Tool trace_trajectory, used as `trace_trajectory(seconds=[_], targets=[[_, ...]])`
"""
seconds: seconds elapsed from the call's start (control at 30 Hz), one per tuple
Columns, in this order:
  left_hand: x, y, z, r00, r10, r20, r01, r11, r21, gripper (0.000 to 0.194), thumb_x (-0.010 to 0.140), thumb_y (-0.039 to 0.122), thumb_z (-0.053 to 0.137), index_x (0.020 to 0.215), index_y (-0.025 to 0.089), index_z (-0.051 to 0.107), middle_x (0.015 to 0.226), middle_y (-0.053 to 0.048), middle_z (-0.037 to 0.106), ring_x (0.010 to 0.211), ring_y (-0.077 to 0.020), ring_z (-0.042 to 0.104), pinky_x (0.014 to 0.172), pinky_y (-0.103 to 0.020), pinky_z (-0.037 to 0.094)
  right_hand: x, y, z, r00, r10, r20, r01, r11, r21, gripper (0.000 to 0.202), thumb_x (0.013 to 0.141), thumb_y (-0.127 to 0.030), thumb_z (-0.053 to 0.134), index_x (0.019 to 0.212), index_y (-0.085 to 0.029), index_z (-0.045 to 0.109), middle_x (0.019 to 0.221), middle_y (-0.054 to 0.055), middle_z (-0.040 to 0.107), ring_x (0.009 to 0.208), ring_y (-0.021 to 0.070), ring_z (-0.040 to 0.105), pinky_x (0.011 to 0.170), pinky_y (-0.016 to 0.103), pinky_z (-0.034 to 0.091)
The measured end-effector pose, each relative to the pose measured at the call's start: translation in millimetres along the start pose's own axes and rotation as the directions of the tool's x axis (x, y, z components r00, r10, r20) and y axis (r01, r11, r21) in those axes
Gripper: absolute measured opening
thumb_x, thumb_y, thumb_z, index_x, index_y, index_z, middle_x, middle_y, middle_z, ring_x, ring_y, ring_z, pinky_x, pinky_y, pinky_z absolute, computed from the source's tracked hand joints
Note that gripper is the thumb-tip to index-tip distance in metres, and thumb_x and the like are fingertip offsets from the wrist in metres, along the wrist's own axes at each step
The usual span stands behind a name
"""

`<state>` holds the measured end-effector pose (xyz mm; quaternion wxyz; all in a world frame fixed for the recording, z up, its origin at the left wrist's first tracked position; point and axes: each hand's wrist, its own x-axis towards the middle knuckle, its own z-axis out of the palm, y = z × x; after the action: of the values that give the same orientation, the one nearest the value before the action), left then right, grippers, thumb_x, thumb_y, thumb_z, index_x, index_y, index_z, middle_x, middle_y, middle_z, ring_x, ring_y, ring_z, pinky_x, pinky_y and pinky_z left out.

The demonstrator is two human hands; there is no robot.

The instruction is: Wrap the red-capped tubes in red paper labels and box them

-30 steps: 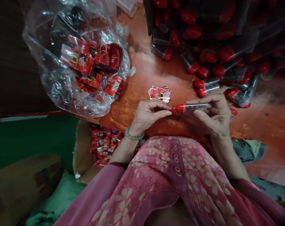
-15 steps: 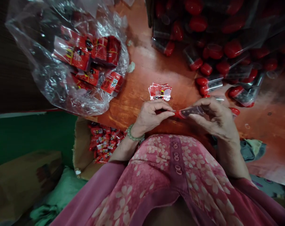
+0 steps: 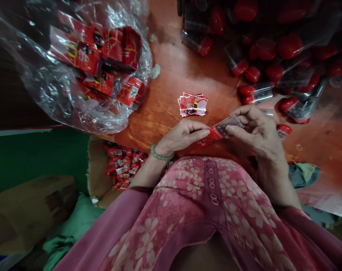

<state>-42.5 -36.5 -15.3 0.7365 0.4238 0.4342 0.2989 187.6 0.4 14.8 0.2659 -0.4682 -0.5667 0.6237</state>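
My right hand (image 3: 254,130) is closed around the far end of a small clear plastic container (image 3: 223,127) with dark round pieces inside. The container is tilted, its other end toward my left hand. A red printed label (image 3: 209,137) with white marks covers or meets that end; I cannot tell how far it goes over it. My left hand (image 3: 185,135), with a green bead bracelet (image 3: 161,156) on the wrist, pinches the label's upper edge between thumb and fingers. Just beyond the hands, a small stack of red printed labels (image 3: 192,104) lies fanned on the table.
Several clear containers with red caps (image 3: 254,94) are heaped at the right and back. A clear plastic bag (image 3: 114,122) with bundles of red labels (image 3: 86,56) lies at the left. Below the table edge stands a cardboard box (image 3: 99,175) of red-labelled pieces (image 3: 124,163).
The container has tilted more, and the red label now shows its printed face below my left fingertips. Both hands still hold on. The view has shifted slightly.
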Motion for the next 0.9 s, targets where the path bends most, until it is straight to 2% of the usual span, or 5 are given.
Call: trace_trajectory(seconds=[0.17,0.37,0.53,0.73,0.9], targets=[[4,-5,4.3,0.991,-0.119,0.066,0.129,0.977,-0.172,0.045,0.074,0.059,0.084,0.085,0.015,0.081,0.074,-0.004,0.075,0.062,-0.0112,0.061,0.061,-0.023,0.05,5,3,-2,0.992,0.098,0.081,-0.107,0.988,0.113,0.026,0.081,-0.037,0.082,0.094,-0.025,0.063,0.082,-0.004,0.074,0.068,0.0114,0.068,0.064,0.023,0.056],[9,-3,9.3,0.97,-0.236,0.06,0.243,0.931,-0.272,0.046,0.064,0.052,0.093,0.082,0.012,0.079,0.073,-0.002,0.074,0.061,-0.0069,0.059,0.061,-0.019,0.046,11,9,-3,0.988,0.138,0.068,-0.148,0.973,0.175,0.031,0.078,-0.039,0.086,0.093,-0.023,0.063,0.081,-0.003,0.072,0.069,0.0118,0.066,0.063,0.024,0.054],[11,-2,10.5,0.97,-0.24,0.039,0.242,0.934,-0.263,0.052,0.064,0.059,0.09,0.082,0.011,0.078,0.076,-0.005,0.075,0.066,-0.0107,0.064,0.064,-0.022,0.049,12,7,0,0.994,0.104,0.03,-0.107,0.981,0.159,0.029,0.077,-0.032,0.084,0.092,-0.023,0.06,0.08,-0.004,0.071,0.068,0.0105,0.065,0.064,0.023,0.053],[14,-2,12.6,0.978,-0.207,-0.001,0.203,0.96,-0.194,0.056,0.07,0.063,0.084,0.083,0.01,0.076,0.078,-0.006,0.075,0.068,-0.0115,0.063,0.066,-0.023,0.048,11,11,-3,0.988,0.153,0.036,-0.157,0.966,0.207,0.031,0.076,-0.034,0.084,0.09,-0.024,0.058,0.08,-0.004,0.073,0.067,0.0119,0.067,0.064,0.025,0.056],[14,5,7.6,0.965,-0.258,0.052,0.261,0.962,-0.081,0.047,0.064,0.048,0.092,0.086,0.01,0.075,0.078,-0.003,0.073,0.065,-0.0093,0.059,0.064,-0.022,0.046,10,7,-5,0.988,0.133,0.085,-0.146,0.974,0.172,0.029,0.074,-0.031,0.086,0.089,-0.023,0.063,0.082,-0.003,0.074,0.071,0.0114,0.07,0.068,0.025,0.059]])
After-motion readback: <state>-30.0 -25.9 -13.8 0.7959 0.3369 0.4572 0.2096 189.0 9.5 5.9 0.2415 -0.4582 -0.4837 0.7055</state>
